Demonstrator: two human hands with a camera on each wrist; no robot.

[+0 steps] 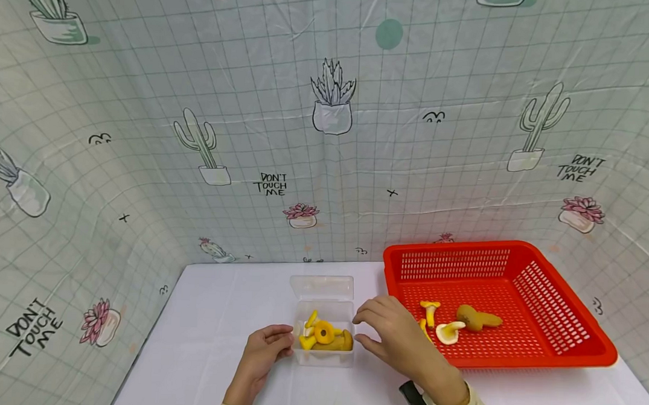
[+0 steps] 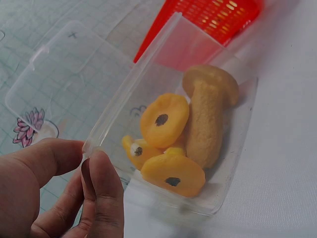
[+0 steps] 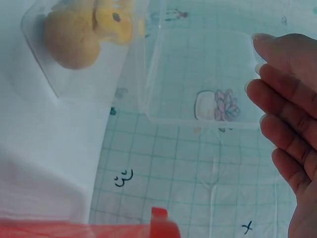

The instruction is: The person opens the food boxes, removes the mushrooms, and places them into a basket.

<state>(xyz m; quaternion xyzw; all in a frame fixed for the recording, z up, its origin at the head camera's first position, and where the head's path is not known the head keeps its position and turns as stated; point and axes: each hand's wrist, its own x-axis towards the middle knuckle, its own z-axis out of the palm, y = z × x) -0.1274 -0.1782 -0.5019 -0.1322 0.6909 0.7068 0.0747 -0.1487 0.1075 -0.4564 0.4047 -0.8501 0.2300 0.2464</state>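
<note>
A clear plastic box [image 1: 324, 358] with its lid [image 1: 322, 286] swung back stands on the white table. Inside lie several yellow mushrooms [image 2: 165, 120] and one thick brown mushroom [image 2: 207, 116], all looking like models. My left hand [image 1: 263, 354] pinches the box's rim at its left side between thumb and fingers, plainest in the left wrist view. On the other side, my right hand [image 1: 392, 335] hovers by the box's right edge with relaxed, slightly bent fingers and nothing in them. In the right wrist view its fingers [image 3: 287, 116] appear apart from the lid.
A red perforated basket [image 1: 535, 358] stands to the right, partly behind my right forearm. In it lie a brown mushroom [image 1: 477, 318], a pale-capped mushroom [image 1: 448, 333] and yellow mushrooms [image 1: 430, 313]. A grid-patterned cloth [image 1: 262, 127] with cactus drawings rises behind the table.
</note>
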